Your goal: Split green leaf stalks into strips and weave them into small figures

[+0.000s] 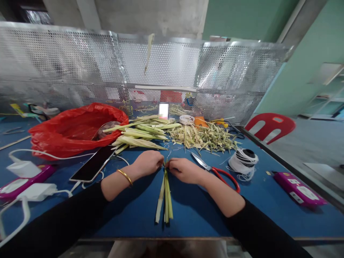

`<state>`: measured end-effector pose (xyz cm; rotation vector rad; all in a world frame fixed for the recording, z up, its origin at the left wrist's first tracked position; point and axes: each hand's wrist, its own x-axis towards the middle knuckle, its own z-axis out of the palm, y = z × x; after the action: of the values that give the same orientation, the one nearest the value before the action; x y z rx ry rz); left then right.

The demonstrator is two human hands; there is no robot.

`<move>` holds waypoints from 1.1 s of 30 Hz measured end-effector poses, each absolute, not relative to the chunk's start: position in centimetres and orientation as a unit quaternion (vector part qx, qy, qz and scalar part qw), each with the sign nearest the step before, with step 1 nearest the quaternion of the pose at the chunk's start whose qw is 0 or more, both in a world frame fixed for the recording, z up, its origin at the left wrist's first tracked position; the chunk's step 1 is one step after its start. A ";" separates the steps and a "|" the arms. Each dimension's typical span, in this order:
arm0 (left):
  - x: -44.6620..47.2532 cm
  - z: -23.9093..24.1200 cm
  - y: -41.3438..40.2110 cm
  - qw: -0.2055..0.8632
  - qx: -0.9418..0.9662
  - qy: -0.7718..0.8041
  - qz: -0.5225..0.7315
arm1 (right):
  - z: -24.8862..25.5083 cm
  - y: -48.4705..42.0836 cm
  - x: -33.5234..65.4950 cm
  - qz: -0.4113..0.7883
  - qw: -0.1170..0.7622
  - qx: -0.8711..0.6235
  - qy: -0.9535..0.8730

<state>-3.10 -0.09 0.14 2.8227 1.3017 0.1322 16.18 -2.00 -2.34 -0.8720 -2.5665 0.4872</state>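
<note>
A small bundle of pale green plant strips (167,200) lies on the blue table, its loose ends spread toward the near edge. Both hands meet at its far, narrow end. My left hand (150,163), with a gold bangle at the wrist, is closed beside that end; what its fingers hold is hidden. My right hand (185,169) pinches at the bundle's tip from the other side. A thin white thread (169,155) shows just beyond the fingers. Scissors with red handles (215,170) lie right of my right hand, near a spool of white string (243,163).
Beyond the hands lie a pile of long green strips (142,134) and a heap of short trimmings (204,137). At left are a red plastic bag (67,132), a phone (94,165) and charging cables. A purple power strip (299,189) sits right; a perforated metal screen (161,64) stands behind.
</note>
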 end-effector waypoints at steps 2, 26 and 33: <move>-3.2 0.0 0.1 0.005 0.904 0.424 0.052 | -2.2 -2.2 16.1 0.161 0.178 -0.312 -0.919; -2.9 -1.2 -0.1 0.677 0.547 0.431 0.237 | -1.7 -2.3 16.2 0.320 0.266 -0.358 -0.836; -2.4 -2.2 -0.1 0.625 0.594 0.448 0.238 | -2.0 -2.2 16.1 0.347 0.313 -0.439 -0.768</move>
<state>-2.45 -0.07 -2.21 1.3625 1.0292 0.5457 16.06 -2.19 -1.99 -1.1571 -2.0254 0.9149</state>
